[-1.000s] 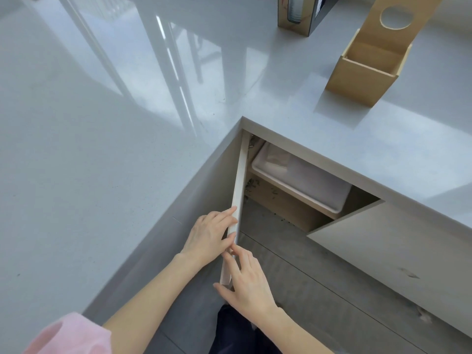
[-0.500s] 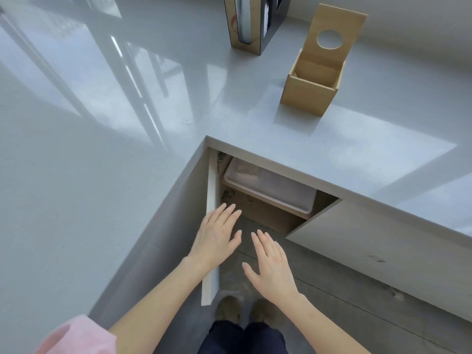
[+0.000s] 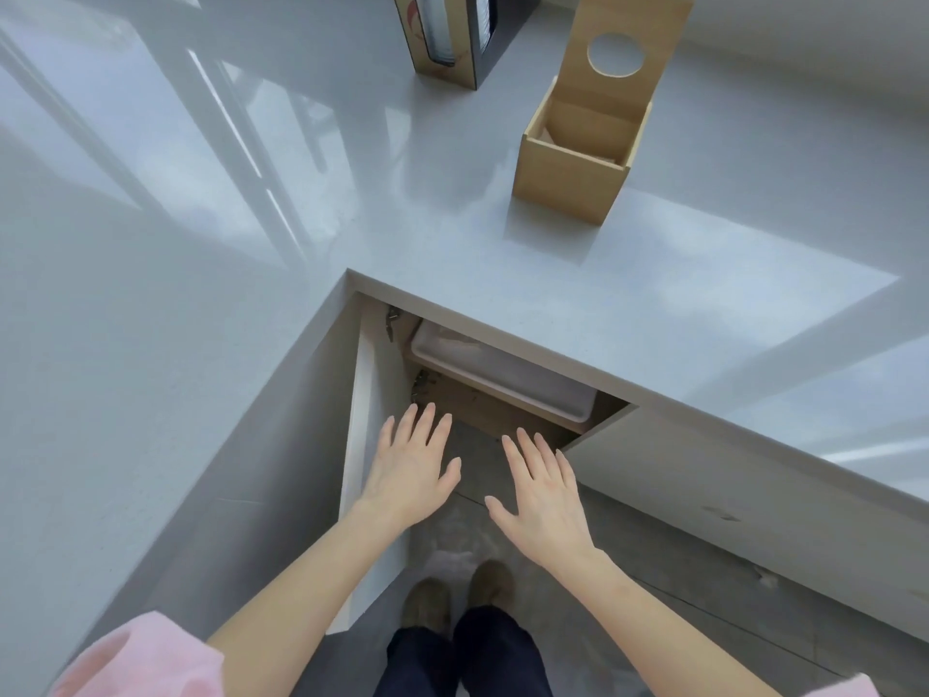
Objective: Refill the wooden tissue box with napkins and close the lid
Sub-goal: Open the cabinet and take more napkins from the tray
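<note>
The wooden tissue box (image 3: 563,181) stands on the grey counter at the upper right. Its hinged lid (image 3: 628,45), with a round hole, is raised upright, and a pale sheet shows inside. My left hand (image 3: 409,467) and my right hand (image 3: 545,493) hover side by side, fingers spread, palms down, holding nothing. Both are below counter level, in front of the open cabinet under the inner corner of the counter. A white plastic bin (image 3: 495,379) sits on the cabinet shelf; what it holds is hidden.
The L-shaped grey counter (image 3: 201,294) wraps around me. The left cabinet door (image 3: 359,440) stands open edge-on beside my left hand; the right door (image 3: 704,475) swings outward. A cardboard holder (image 3: 442,37) stands at the back. My shoes (image 3: 452,596) are on the grey floor.
Both hands have let go of the left door's edge and spread flat, drifting apart. My head has risen, so more of the counter and the tissue box shows.
</note>
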